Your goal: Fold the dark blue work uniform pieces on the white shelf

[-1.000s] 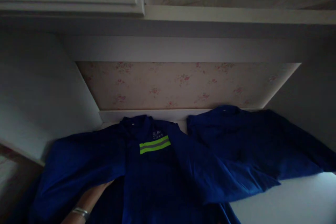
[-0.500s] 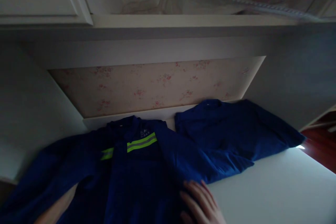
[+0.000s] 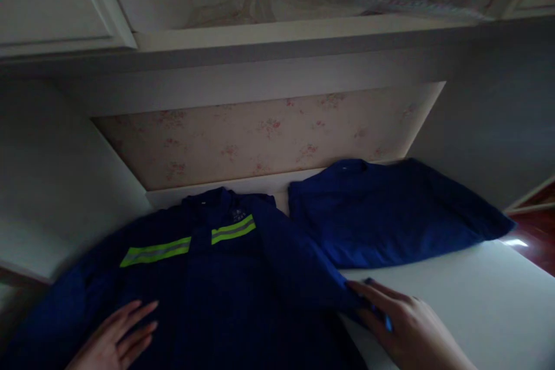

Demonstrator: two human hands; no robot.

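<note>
Dim alcove with a white tabletop (image 3: 468, 300), floral wallpaper (image 3: 269, 139) along the far wall, white cupboards (image 3: 56, 6) overhead.

Spread flat across the near left of that top: dark blue work jacket (image 3: 225, 295), collar toward the far wall, yellow-green reflective stripe (image 3: 186, 240) across the chest.

Left hand (image 3: 113, 341) lying palm down on the jacket's near left part, fingers (image 3: 139, 315) stretched out and slightly apart, pressing on the cloth, gripping nothing.

Right hand (image 3: 411, 329) at the jacket's right edge, near right, resting partly on the tabletop; fingertips (image 3: 368, 295) close together, pinching the hem of the blue cloth where it meets the white surface.

Jacket thus lying between and under both hands, reaching from them toward the far wall.

Just right of the collar, further off: second blue garment (image 3: 390, 214), folded, lying against the wallpaper, apart from both hands.
</note>
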